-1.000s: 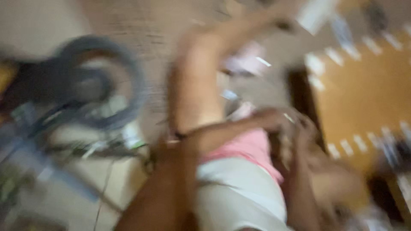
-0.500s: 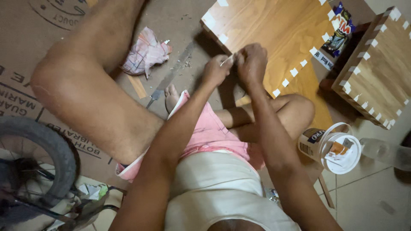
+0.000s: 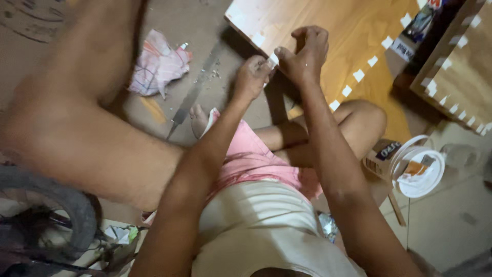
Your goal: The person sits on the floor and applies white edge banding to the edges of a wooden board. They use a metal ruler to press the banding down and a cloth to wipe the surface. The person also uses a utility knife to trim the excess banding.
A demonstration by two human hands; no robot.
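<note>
Sitting on a cardboard-covered floor (image 3: 215, 110), a person works both hands at the near edge of a wooden board (image 3: 318, 20) in the upper centre of the frame.

- Left hand (image 3: 251, 77): fingers curled narrow, pinching a small white strip (image 3: 270, 62), probably tape, right at the board's edge.
- Right hand (image 3: 305, 54): fingers bent close, thumb and forefinger meeting the same strip; the two hands touch.
- Wooden board: light brown, with white tape squares (image 3: 359, 75) spaced along its right edge.
- Second board (image 3: 458, 77): upper right, taped likewise.
- Crumpled cloth (image 3: 159, 64): upper left, well apart from the hands.
- Long metal blade (image 3: 192, 100): on the floor, just beside a bare foot (image 3: 199, 118).
- White round container (image 3: 420, 164): lower right, beside a small carton (image 3: 382, 156).
- Dark wheel (image 3: 61, 205): lower left.

Risk, as a judgement: the strip looks small and is held only at the fingertips, so it could fold onto itself or stick crooked; the blade lies near enough the foot to nick it if the leg shifts.
</note>
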